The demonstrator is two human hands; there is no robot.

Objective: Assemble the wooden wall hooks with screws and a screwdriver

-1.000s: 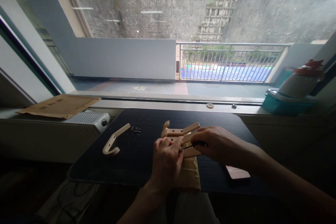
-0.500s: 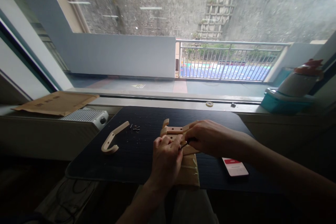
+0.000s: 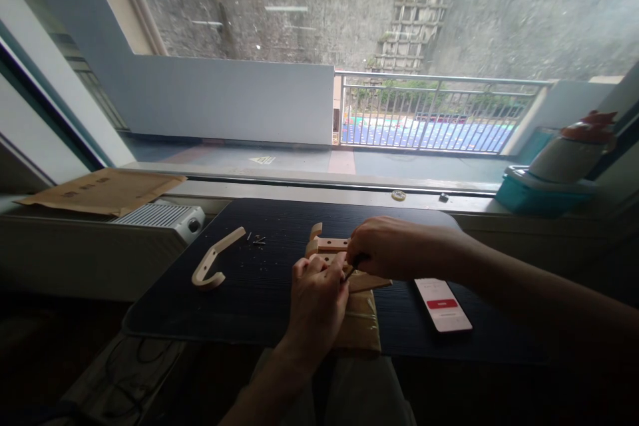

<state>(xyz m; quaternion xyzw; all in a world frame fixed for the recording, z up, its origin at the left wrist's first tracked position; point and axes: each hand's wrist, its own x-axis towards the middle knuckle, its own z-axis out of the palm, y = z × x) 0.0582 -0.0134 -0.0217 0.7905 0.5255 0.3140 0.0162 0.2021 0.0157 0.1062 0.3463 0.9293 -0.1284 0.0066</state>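
On the dark table (image 3: 259, 293), my left hand (image 3: 317, 299) is closed on a pale wooden hook piece (image 3: 327, 247) that lies on a brown cardboard pad (image 3: 360, 326). My right hand (image 3: 387, 247) grips a thin dark-handled tool whose tip meets the wood beside my left fingers; most of the tool is hidden in the fist. Left of both hands, a loose curved wooden hook (image 3: 215, 261) lies by itself, with a few small screws (image 3: 257, 239) next to its upper end.
A phone (image 3: 442, 303) with a lit white and red screen lies on the table right of my hands. A white heater (image 3: 162, 216) with flat cardboard (image 3: 100, 190) on it stands at the left. A teal container (image 3: 544, 193) sits on the windowsill at right.
My right hand has shifted left and further back over the wooden piece. The view has tilted, so the phone now shows fully. My left hand stays on the wood.
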